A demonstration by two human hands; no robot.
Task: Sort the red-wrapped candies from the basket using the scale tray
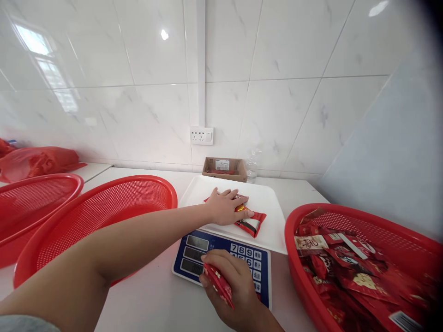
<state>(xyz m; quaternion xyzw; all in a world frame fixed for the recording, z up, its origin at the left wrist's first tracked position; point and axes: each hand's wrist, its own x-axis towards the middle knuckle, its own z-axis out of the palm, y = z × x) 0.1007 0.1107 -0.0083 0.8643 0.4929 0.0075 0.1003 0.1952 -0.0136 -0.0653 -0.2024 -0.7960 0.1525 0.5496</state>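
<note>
My left hand (226,207) lies with fingers spread over red packets (251,223) on the white tray (273,203) of a scale. Its palm covers part of them. Below the tray is the blue scale panel (221,242), with number keys and small displays. In front of that panel, my right hand (235,288) is closed around a red packet (218,283) with light floral marks. Part of the keypad and a display are hidden behind this hand.
A red basket (294,258) full of red packets stands at the right. Two red baskets (166,184) are at the left, one partly under my left forearm. Behind the tray are a cardboard box (242,171) and clear plastic (252,163). Red bags (44,161) lie far left.
</note>
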